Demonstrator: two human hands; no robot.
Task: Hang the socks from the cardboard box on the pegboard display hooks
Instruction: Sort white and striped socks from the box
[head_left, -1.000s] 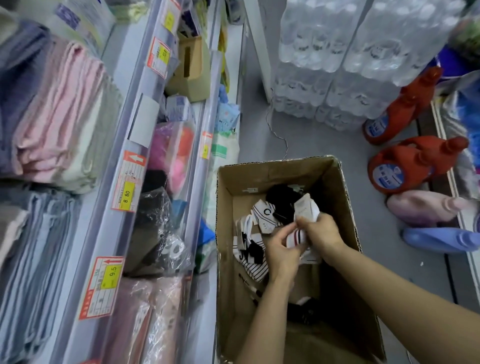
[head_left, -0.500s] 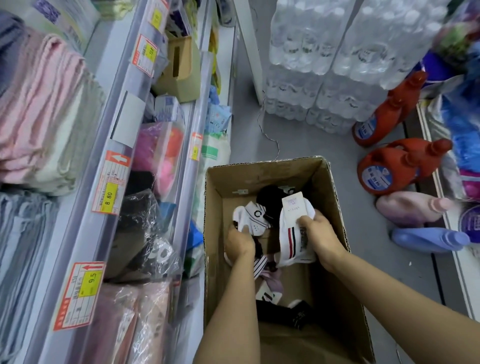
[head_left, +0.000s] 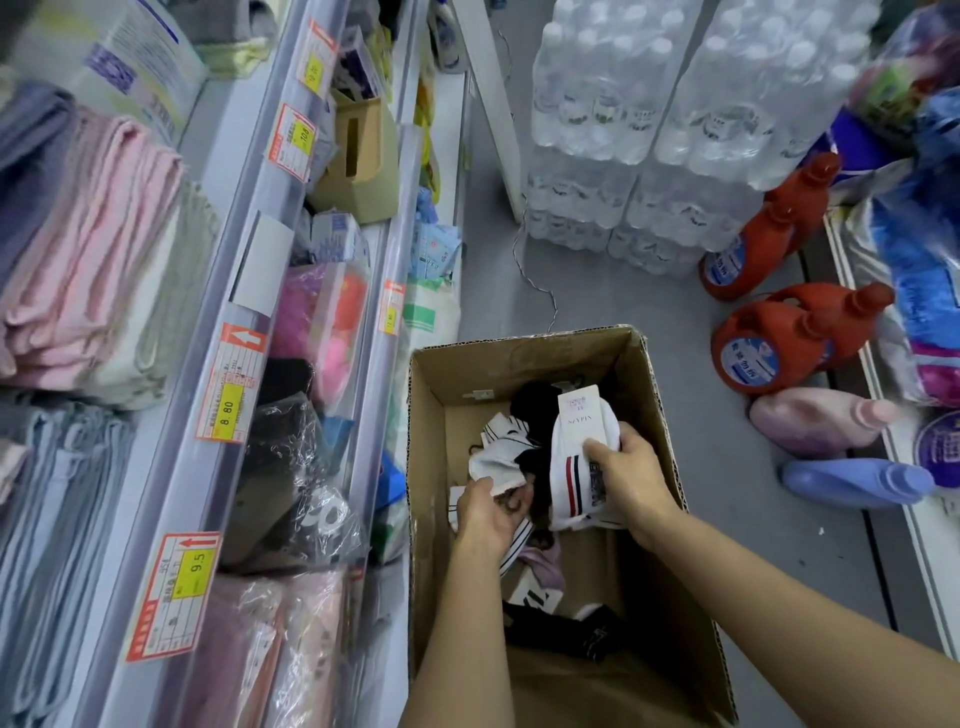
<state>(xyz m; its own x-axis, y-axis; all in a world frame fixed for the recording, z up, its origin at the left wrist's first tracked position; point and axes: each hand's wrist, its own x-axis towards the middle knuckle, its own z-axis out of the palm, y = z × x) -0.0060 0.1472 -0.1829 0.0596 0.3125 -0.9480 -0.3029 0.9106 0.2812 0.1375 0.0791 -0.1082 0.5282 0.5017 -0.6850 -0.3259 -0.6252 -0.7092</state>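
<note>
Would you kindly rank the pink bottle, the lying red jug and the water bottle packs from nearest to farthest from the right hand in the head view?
From the right hand:
1. Pink bottle, lying on the floor just right of the box.
2. Red jug, on its side, farther up and right.
3. Water bottle packs, stacked at the far end of the aisle.

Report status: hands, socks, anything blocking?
Right hand grips white striped sock pack, inside cardboard box. Left hand grips loose socks in box. No pegboard hooks in view. Nothing blocking the hands.
</note>
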